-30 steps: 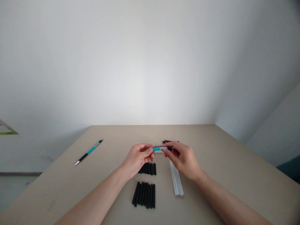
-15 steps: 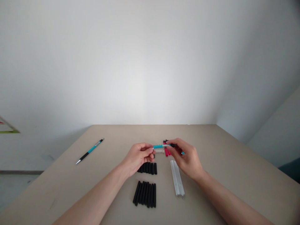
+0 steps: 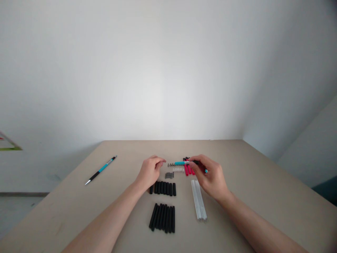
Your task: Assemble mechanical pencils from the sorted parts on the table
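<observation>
Between the fingertips of my right hand (image 3: 210, 173) is a blue pen barrel (image 3: 180, 163), held level with its blue end pointing left. Its other end runs under my fingers, and a bit of blue shows below the palm. My left hand (image 3: 151, 170) hovers to the left of the barrel, apart from it, its thumb and forefinger pinched; whatever they may hold is too small to make out. Below and behind these hands lie small metal tips (image 3: 171, 164), clear plastic pieces (image 3: 178, 169) and springs (image 3: 169, 175). Red pen barrels (image 3: 187, 168) with black ends lie partly behind my right fingers.
An assembled blue and black pen (image 3: 101, 170) lies on the table (image 3: 126, 151) at the left. Two rows of black tubes, short ones (image 3: 165, 188) and longer ones (image 3: 162, 218), sit nearer me. White refills (image 3: 199, 201) lie below my right hand. A wall (image 3: 168, 70) rises behind.
My left hand has let go of the barrel's left end and moved left, uncovering the springs and metal tips. My right hand still holds the barrel, nearly in place.
</observation>
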`<move>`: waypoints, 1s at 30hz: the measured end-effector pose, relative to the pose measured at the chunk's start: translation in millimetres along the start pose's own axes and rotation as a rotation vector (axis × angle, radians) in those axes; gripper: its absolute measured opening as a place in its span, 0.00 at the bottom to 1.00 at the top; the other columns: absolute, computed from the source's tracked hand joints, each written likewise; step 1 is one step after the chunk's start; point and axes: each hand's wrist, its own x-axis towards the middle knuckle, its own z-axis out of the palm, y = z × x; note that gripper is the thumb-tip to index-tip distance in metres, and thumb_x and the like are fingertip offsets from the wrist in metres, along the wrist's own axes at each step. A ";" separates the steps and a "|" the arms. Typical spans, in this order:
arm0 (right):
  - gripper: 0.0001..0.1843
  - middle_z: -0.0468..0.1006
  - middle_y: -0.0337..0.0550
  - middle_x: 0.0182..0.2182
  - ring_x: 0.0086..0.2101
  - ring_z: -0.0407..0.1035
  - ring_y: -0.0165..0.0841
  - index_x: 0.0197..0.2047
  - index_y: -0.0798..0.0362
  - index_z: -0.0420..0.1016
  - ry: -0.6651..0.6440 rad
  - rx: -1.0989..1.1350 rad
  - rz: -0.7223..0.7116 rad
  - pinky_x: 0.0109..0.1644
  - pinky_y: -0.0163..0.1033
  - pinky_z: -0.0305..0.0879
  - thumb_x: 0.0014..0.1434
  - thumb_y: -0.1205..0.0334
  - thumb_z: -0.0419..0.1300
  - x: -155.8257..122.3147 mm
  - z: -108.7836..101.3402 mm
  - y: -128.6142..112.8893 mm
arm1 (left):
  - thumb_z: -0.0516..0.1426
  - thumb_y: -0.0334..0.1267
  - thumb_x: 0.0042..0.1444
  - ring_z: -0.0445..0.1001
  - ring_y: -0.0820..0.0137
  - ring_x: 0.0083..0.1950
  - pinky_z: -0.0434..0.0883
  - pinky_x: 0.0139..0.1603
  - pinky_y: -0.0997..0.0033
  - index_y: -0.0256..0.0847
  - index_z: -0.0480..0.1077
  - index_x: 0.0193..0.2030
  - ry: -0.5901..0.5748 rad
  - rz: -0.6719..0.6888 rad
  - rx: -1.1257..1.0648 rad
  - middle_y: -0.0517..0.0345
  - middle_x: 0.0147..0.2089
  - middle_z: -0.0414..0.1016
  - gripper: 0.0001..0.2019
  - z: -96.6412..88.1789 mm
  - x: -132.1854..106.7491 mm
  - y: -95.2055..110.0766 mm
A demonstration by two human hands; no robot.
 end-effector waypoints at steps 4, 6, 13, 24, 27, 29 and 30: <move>0.08 0.73 0.40 0.26 0.23 0.62 0.29 0.37 0.53 0.74 0.008 0.005 -0.004 0.28 0.35 0.58 0.61 0.60 0.56 1.0 0.4 0.4 | 0.52 0.26 0.57 0.76 0.69 0.36 0.70 0.41 0.71 0.39 0.74 0.35 0.015 -0.056 0.006 0.57 0.32 0.78 0.10 0.4 -0.5 0.0; 0.08 0.73 0.40 0.26 0.23 0.62 0.29 0.37 0.54 0.74 0.009 0.007 -0.001 0.28 0.34 0.58 0.61 0.60 0.56 1.2 0.7 0.9 | 0.51 0.27 0.58 0.76 0.69 0.34 0.70 0.40 0.71 0.39 0.73 0.36 -0.001 -0.091 -0.013 0.58 0.31 0.78 0.09 0.8 -0.8 0.5; 0.07 0.73 0.39 0.26 0.23 0.62 0.28 0.37 0.54 0.74 0.016 0.000 0.003 0.28 0.34 0.58 0.60 0.61 0.57 0.2 0.2 0.2 | 0.57 0.33 0.54 0.71 0.71 0.30 0.67 0.34 0.72 0.39 0.75 0.30 -0.015 -0.075 0.035 0.57 0.31 0.74 0.06 2.8 -0.3 2.8; 0.07 0.73 0.39 0.26 0.23 0.62 0.28 0.36 0.53 0.74 0.010 -0.010 -0.016 0.28 0.34 0.58 0.61 0.62 0.56 -0.1 0.8 -0.8 | 0.60 0.31 0.51 0.68 0.73 0.29 0.64 0.32 0.74 0.39 0.77 0.29 -0.071 -0.061 -0.015 0.59 0.28 0.74 0.04 9.4 0.3 9.3; 0.06 0.73 0.39 0.26 0.24 0.62 0.28 0.36 0.53 0.74 0.009 -0.008 -0.025 0.29 0.34 0.58 0.61 0.62 0.56 -0.1 0.4 -1.5 | 0.60 0.30 0.51 0.69 0.72 0.29 0.64 0.32 0.75 0.40 0.78 0.30 -0.089 -0.076 -0.031 0.59 0.29 0.76 0.04 12.2 0.9 7.3; 0.06 0.73 0.39 0.26 0.24 0.62 0.28 0.36 0.53 0.74 0.009 -0.008 -0.035 0.29 0.34 0.58 0.61 0.62 0.56 0.1 0.1 -2.1 | 0.60 0.30 0.52 0.71 0.72 0.30 0.65 0.33 0.74 0.40 0.78 0.31 -0.108 -0.079 -0.039 0.59 0.29 0.77 0.04 14.4 1.2 5.4; 0.06 0.73 0.39 0.26 0.24 0.62 0.28 0.36 0.53 0.74 0.009 -0.010 -0.038 0.29 0.34 0.58 0.61 0.62 0.56 0.1 0.0 -2.3 | 0.60 0.30 0.52 0.72 0.72 0.30 0.65 0.33 0.75 0.40 0.78 0.32 -0.117 -0.075 -0.041 0.59 0.30 0.78 0.04 15.3 1.3 4.6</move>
